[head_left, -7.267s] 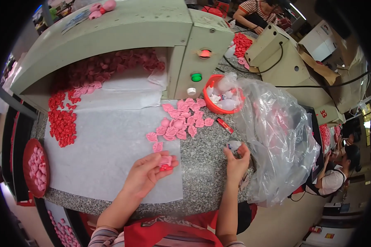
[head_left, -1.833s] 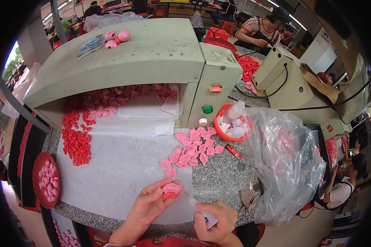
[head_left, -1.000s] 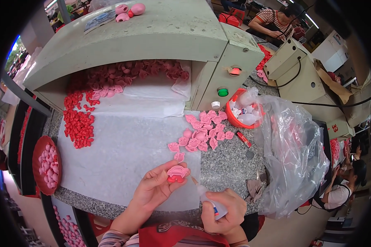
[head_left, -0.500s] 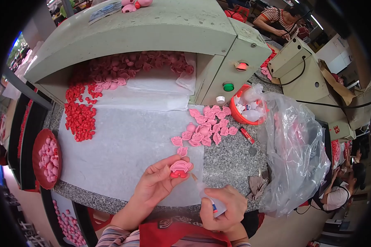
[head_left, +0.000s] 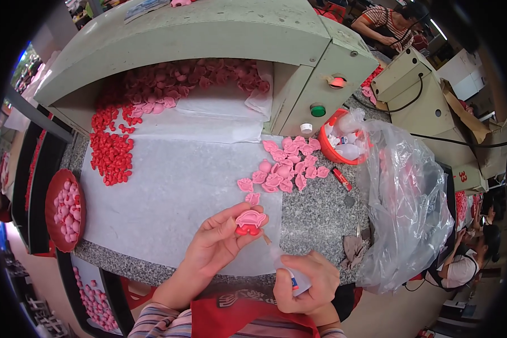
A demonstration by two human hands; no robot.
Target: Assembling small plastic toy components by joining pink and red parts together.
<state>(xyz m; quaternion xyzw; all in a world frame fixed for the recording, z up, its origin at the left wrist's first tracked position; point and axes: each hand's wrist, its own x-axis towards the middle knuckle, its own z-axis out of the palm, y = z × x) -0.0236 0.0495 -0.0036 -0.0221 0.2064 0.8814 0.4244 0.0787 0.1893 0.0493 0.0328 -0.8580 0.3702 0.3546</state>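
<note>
My left hand (head_left: 218,241) pinches a small pink molded plastic piece (head_left: 250,218) between thumb and fingers. A red lobed piece (head_left: 248,230) sits against its lower edge. My right hand (head_left: 308,281) is wrapped round a translucent white squeeze bottle (head_left: 290,273), its thin nozzle (head_left: 266,239) pointing up and left. The nozzle tip is close to the red piece; whether they touch I cannot tell. Just beyond my left fingers, several loose pink molded pieces (head_left: 284,169) are scattered where the white sheet (head_left: 169,208) meets the speckled grey tabletop (head_left: 307,217).
Behind the sheet stands a pale green machine (head_left: 208,39) with a wide opening holding pink pieces. Red pieces (head_left: 111,158) are heaped at left, near a red bowl (head_left: 55,228). At right are an orange basket (head_left: 335,149) of bottles, a red tube (head_left: 342,179) and a clear plastic bag (head_left: 405,214).
The view has shifted slightly, so the machine sits a little higher and farther right. The held piece has tilted a bit, while both hands keep their grips.
</note>
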